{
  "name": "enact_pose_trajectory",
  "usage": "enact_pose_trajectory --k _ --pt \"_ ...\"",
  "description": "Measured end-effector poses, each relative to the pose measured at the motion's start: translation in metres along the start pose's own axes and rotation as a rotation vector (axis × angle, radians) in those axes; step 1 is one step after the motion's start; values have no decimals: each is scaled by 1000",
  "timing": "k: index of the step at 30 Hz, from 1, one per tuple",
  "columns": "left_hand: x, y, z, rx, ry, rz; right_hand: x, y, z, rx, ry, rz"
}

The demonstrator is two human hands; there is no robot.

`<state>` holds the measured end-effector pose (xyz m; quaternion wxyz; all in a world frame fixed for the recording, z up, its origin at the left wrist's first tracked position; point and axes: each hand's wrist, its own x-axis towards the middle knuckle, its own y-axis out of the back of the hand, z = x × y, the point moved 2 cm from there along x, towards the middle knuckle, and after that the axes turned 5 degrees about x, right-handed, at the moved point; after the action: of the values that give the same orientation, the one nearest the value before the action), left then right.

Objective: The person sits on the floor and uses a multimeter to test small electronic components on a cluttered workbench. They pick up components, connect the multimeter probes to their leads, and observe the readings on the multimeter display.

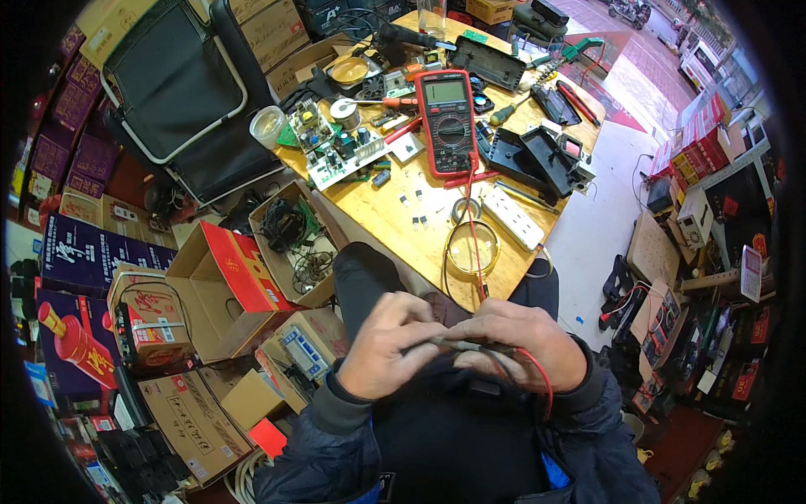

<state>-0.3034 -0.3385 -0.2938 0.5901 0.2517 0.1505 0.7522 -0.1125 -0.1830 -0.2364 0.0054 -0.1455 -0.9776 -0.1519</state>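
My left hand [386,346] and my right hand [525,344] are held close together in front of my chest, below the table edge. The right hand is closed around the slim dark test probes [466,345], with a red test lead [537,376] looping out below it. My left thumb and fingers pinch at the probes' tip end; whatever small thing may be between them is hidden. A red-rimmed multimeter [451,122] lies on the wooden table [411,252], a red lead running from it toward my hands. Several small black transistors [416,222] lie on the wood.
A yellow-rimmed round glass [473,270] and a white power strip [513,217] are near the table's front. Circuit boards [340,160], black plastic casings [533,160] and tools crowd the back. Cardboard boxes [214,290] stand at left, beside a black chair [176,92].
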Motion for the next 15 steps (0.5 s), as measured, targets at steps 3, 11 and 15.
enact_pose_trajectory --k 3,11,15 --pt "-18 15 -21 171 47 281 -3 14 5 -138 36 236" --pt "-19 6 -90 -596 159 824 12 3 43 -74 19 616" --pt "-7 -16 -97 -552 217 724 30 -12 73 -234 39 572"
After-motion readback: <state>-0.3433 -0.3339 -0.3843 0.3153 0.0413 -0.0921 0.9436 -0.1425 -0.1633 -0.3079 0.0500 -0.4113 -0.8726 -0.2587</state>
